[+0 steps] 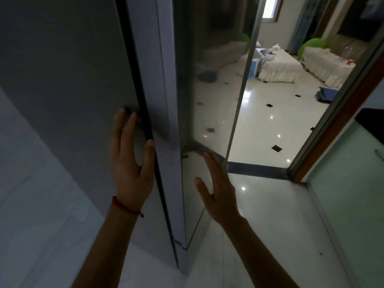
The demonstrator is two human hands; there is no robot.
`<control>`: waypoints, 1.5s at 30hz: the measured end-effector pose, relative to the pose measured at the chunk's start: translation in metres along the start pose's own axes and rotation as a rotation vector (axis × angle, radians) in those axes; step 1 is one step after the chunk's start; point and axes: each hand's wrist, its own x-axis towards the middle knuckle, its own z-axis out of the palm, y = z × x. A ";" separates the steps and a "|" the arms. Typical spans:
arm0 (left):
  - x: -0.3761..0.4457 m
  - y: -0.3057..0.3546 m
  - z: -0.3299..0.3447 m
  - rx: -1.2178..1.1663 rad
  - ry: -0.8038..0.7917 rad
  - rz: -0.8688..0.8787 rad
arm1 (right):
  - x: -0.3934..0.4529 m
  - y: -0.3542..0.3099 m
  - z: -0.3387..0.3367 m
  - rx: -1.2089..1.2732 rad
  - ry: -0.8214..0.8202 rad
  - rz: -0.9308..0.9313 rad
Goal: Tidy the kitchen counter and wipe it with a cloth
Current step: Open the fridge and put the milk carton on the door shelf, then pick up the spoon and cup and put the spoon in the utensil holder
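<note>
A tall grey refrigerator [68, 84] fills the left of the head view, its door edge and black seal running down the middle. My left hand [129, 163], with a red string on the wrist, lies flat on the door front, fingers straight and thumb at the seal. My right hand [218, 192] is held flat with straight fingers beside the fridge's dark glossy side [187, 100]; whether it touches is unclear. No counter or cloth is in view.
A sliding glass door frame [239, 96] stands right of the fridge, open onto a glossy white tiled floor [270, 125] with black diamonds. Beyond are white-covered tables [278, 67] and a blue heap on the floor. A wood doorframe [336, 125] and pale green panel are at right.
</note>
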 end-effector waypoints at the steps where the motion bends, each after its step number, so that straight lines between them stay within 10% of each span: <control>1: -0.007 0.007 0.000 0.016 0.004 0.048 | -0.009 0.007 -0.006 -0.014 0.002 0.037; 7: -0.064 0.052 0.031 -0.117 -0.240 0.269 | -0.092 0.049 -0.073 -0.164 0.016 0.358; 25: -0.366 0.140 0.211 0.094 -1.901 -0.082 | -0.481 0.059 -0.270 -0.158 0.407 1.669; 37: -0.472 0.264 0.269 0.248 -2.240 -0.066 | -0.636 0.013 -0.303 0.024 0.793 2.167; 45: -0.517 0.356 0.357 0.221 -2.426 0.199 | -0.645 0.017 -0.300 0.098 1.338 2.270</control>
